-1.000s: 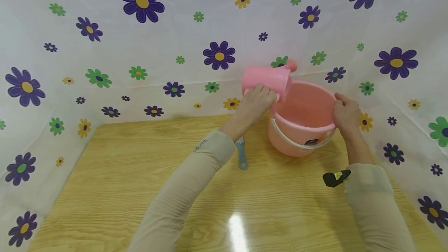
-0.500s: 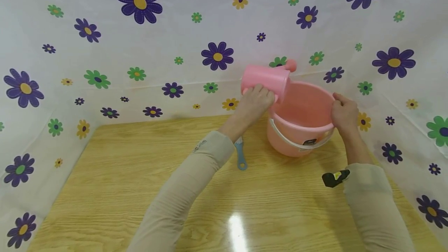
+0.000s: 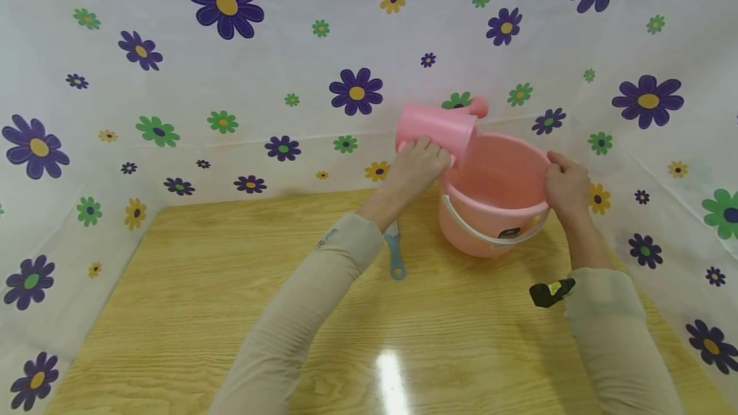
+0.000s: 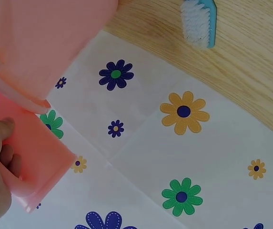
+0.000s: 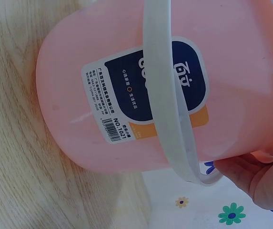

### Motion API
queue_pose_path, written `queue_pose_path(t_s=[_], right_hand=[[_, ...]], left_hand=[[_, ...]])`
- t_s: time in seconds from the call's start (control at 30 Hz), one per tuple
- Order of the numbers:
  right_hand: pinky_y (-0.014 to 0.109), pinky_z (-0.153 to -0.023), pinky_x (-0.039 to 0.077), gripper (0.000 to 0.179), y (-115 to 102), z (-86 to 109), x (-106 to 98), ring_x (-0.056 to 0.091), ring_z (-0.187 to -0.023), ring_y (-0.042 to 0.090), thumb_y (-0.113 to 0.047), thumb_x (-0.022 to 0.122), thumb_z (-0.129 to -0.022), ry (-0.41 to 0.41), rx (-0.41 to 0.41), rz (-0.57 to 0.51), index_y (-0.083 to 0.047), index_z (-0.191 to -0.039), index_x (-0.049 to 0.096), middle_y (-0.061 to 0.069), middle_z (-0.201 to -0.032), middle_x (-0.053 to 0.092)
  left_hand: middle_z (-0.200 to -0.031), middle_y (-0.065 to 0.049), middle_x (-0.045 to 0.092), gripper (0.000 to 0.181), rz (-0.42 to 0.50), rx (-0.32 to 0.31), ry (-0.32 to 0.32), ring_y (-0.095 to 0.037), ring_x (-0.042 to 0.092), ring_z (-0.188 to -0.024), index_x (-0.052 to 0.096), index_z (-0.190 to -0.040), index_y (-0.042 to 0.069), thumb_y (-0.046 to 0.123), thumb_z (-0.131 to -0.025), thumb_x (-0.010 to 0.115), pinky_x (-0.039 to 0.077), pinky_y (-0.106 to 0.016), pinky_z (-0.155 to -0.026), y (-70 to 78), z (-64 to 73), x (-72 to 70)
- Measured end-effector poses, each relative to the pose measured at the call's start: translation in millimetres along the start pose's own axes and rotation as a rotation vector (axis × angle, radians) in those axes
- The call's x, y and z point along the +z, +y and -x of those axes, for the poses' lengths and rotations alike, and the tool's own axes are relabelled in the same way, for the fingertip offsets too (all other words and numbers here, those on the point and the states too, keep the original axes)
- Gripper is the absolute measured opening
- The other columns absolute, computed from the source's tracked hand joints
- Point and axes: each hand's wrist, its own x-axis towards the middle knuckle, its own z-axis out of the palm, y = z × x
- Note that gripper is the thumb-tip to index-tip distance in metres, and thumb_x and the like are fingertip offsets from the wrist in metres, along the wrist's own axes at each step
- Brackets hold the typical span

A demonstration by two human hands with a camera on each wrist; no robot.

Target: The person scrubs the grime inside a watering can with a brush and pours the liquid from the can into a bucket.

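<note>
In the head view a pink watering can (image 3: 434, 128) lies tipped on its side, its mouth over the left rim of a pink bucket (image 3: 481, 226). My left hand (image 3: 416, 165) grips the can's handle; in the left wrist view, fingers curl through the handle of the watering can (image 4: 36, 152). My right hand (image 3: 567, 186) holds the bucket's right rim, thumb on top. The right wrist view has fingers (image 5: 250, 179) under the rim, beside the white bail handle (image 5: 167, 109) that hangs across the bucket's label. The bucket's bottom inside is hidden.
A blue-handled brush (image 3: 396, 255) with white bristles lies on the wooden table (image 3: 230, 300), left of the bucket and partly under my left forearm. A white flower-print sheet (image 3: 259, 69) rises behind the table and along both sides.
The watering can's base has risen slightly, so its mouth dips a little more towards the bucket. My right hand keeps its hold on the rim, and the bucket stays in place.
</note>
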Motion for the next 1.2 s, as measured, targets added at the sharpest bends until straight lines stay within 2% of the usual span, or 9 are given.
queue_pose_path(t_s=[0.3, 0.53, 0.73, 1.2], right_hand=[[0.045, -0.113, 0.035, 0.053, -0.1, 0.4, -0.3, 0.032, -0.145, 0.031, -0.026, 0.025, -0.103, 0.005, -0.001, -0.006, -0.012, -0.153, 0.035, 0.012, -0.158, 0.033], [0.044, -0.114, 0.034, 0.053, -0.9, -0.4, 0.4, 0.03, -0.147, 0.029, -0.026, 0.025, -0.103, 0.001, 0.01, -0.016, -0.012, -0.154, 0.033, 0.01, -0.159, 0.031], [0.044, -0.113, 0.035, 0.053, 0.2, -1.2, -0.8, 0.03, -0.146, 0.029, -0.026, 0.026, -0.103, -0.003, 0.006, -0.012, -0.013, -0.154, 0.033, 0.01, -0.159, 0.031], [0.043, -0.112, 0.037, 0.053, 1.0, -1.2, -1.0, 0.032, -0.145, 0.028, -0.027, 0.026, -0.103, -0.004, 0.001, -0.03, -0.013, -0.154, 0.033, 0.009, -0.159, 0.032]], left_hand=[[-0.09, -0.002, 0.064, 0.018, -0.066, 0.037, 0.027, -0.02, 0.054, -0.084, 0.065, -0.098, 0.013, 0.001, -0.099, 0.052, 0.046, -0.028, -0.073, -0.8, -2.9, 3.0], [-0.092, -0.002, 0.064, 0.017, -0.052, 0.05, 0.006, -0.02, 0.054, -0.088, 0.064, -0.099, 0.013, 0.002, -0.1, 0.052, 0.046, -0.03, -0.075, -2.0, -4.6, 3.5], [-0.094, -0.002, 0.063, 0.017, -0.083, 0.063, -0.009, -0.02, 0.053, -0.089, 0.064, -0.102, 0.014, 0.002, -0.1, 0.051, 0.045, -0.029, -0.076, -1.2, -6.1, 3.2], [-0.095, -0.003, 0.063, 0.015, -0.088, 0.064, 0.007, -0.021, 0.053, -0.092, 0.064, -0.103, 0.015, 0.005, -0.1, 0.053, 0.043, -0.031, -0.077, 2.3, -7.6, 4.8]])
